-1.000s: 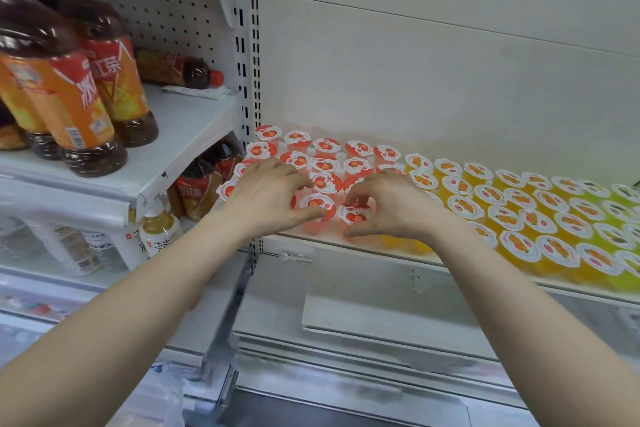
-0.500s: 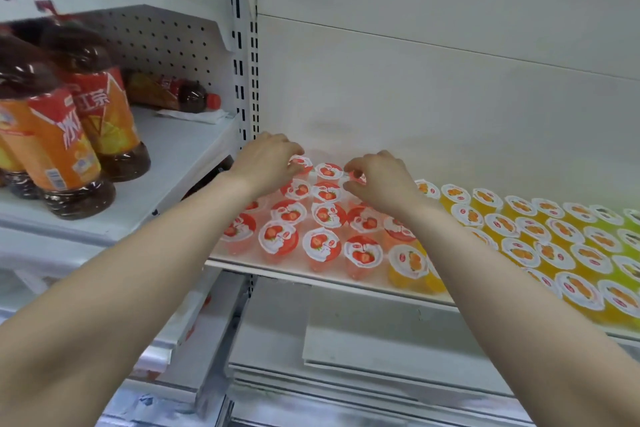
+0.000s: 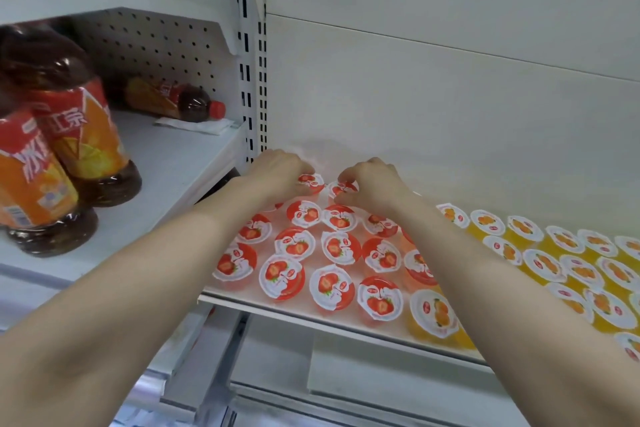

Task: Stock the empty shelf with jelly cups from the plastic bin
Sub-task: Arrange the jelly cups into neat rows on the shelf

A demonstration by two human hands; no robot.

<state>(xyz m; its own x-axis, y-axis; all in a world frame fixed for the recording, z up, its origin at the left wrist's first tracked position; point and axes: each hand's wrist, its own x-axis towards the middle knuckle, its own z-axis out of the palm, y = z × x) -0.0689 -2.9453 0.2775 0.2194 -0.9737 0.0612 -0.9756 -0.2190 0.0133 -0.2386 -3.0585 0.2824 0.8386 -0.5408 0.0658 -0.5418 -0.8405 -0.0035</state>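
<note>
We see both hands at the back of the shelf (image 3: 311,314). The left hand (image 3: 277,172) has its fingers curled down onto a strawberry jelly cup (image 3: 310,182) in the rear row; the right hand (image 3: 375,184) pinches the lid edge of the neighbouring strawberry cup (image 3: 341,190). More red-lidded cups (image 3: 332,286) fill the shelf's left part, orange-lidded cups (image 3: 543,263) the right. Iced tea bottles (image 3: 83,121) stand on the adjoining shelf to the left.
</note>
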